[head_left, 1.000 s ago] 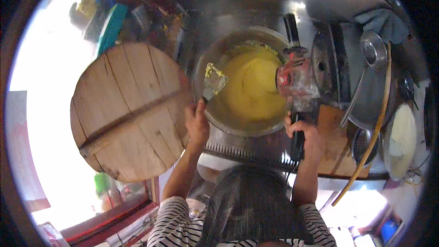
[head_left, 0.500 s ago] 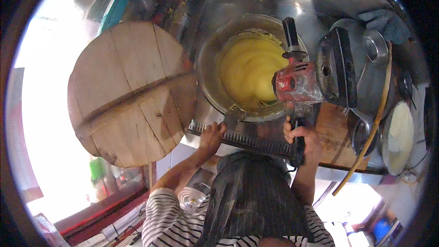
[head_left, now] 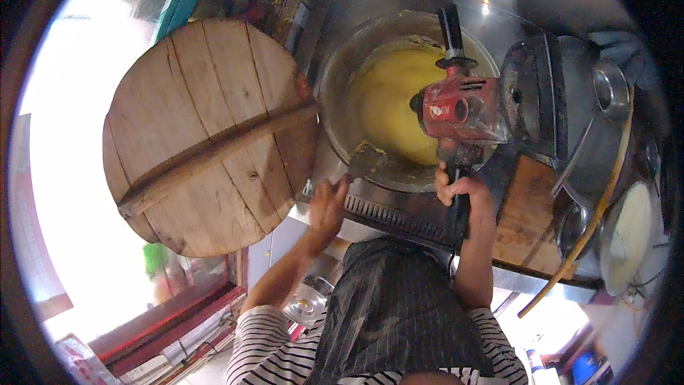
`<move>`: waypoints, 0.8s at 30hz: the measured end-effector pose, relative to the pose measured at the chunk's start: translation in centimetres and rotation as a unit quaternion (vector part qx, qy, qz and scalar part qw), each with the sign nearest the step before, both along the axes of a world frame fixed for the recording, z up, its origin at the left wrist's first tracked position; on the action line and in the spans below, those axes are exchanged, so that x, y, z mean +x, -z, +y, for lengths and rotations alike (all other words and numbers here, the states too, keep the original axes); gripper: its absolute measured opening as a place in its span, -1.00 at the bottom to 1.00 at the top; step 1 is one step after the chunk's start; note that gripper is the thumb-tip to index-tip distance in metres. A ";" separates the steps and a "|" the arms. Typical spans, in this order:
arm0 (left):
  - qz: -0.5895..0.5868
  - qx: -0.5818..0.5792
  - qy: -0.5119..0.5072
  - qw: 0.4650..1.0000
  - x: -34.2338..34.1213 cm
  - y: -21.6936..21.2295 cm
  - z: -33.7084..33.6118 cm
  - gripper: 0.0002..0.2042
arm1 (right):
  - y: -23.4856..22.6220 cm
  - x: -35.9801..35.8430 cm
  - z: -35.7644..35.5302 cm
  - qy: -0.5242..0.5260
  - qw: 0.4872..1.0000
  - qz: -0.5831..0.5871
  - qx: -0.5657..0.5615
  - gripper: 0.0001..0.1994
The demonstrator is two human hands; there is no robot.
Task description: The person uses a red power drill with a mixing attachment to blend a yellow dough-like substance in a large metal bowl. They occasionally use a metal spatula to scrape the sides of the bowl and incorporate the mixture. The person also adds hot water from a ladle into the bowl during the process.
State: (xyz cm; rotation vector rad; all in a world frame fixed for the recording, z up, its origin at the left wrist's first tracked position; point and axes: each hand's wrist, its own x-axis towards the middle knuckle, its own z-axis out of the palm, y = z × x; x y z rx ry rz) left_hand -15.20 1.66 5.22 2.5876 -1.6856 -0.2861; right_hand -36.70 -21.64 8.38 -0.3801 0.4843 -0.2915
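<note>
At the bottom of the frame a dark apron (head_left: 399,306) over a striped shirt fills the foreground. Just above, centre-right, the right hand (head_left: 463,196) is clenched round the black handle of a red power mixer (head_left: 459,110), which hangs over the yellow batter (head_left: 392,103) in a big metal pot (head_left: 338,85) at upper centre. The left hand (head_left: 329,203) grips a small scraper (head_left: 367,164) at the pot's near rim. A round wooden lid (head_left: 206,135) crowds the left of the frame; stacked metal pans (head_left: 605,121) stand at the right.
</note>
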 end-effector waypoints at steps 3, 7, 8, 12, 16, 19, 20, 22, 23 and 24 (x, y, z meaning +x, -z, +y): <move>-0.028 0.097 0.076 0.992 -3.2 3.8 1.6 -0.54 | 0.4 1.3 -1.4 0.008 1.000 0.012 -0.007 -0.58; 0.042 0.195 0.076 0.977 -5.1 -0.8 3.1 -0.51 | 0.6 2.0 -2.9 0.003 0.999 0.036 -0.029 -0.59; 0.055 0.217 0.075 0.972 -5.0 -1.9 2.8 -0.51 | 0.5 2.1 -3.5 0.005 0.998 0.042 -0.037 -0.59; 0.198 -0.014 -0.017 0.980 -2.5 -3.0 1.7 -0.69 | 0.4 2.0 -4.6 0.014 0.996 0.053 -0.064 -0.60; 0.567 -0.089 -0.353 0.739 1.8 0.8 -1.5 -0.69 | 0.7 1.4 -5.4 0.024 0.998 0.037 -0.049 -0.61; 0.491 0.050 -0.403 0.771 2.9 2.5 -0.6 -0.70 | 1.0 0.2 -6.0 0.045 0.997 0.045 -0.043 -0.59; 0.421 0.133 -0.411 0.798 3.1 1.9 -0.1 -0.71 | 1.2 -0.2 -6.0 0.046 0.997 0.041 -0.047 -0.58; 0.521 -0.075 -0.395 0.753 2.9 3.7 4.5 -0.73 | 1.3 -0.6 -6.1 0.048 0.997 0.033 -0.049 -0.58; 0.506 -0.055 -0.366 0.779 3.9 3.3 5.3 -0.74 | 1.4 -1.3 -5.9 0.055 0.997 0.038 -0.044 -0.58; 0.488 -0.037 -0.339 0.804 4.8 2.0 5.8 -0.74 | 1.5 -1.4 -6.0 0.063 0.996 0.037 -0.043 -0.58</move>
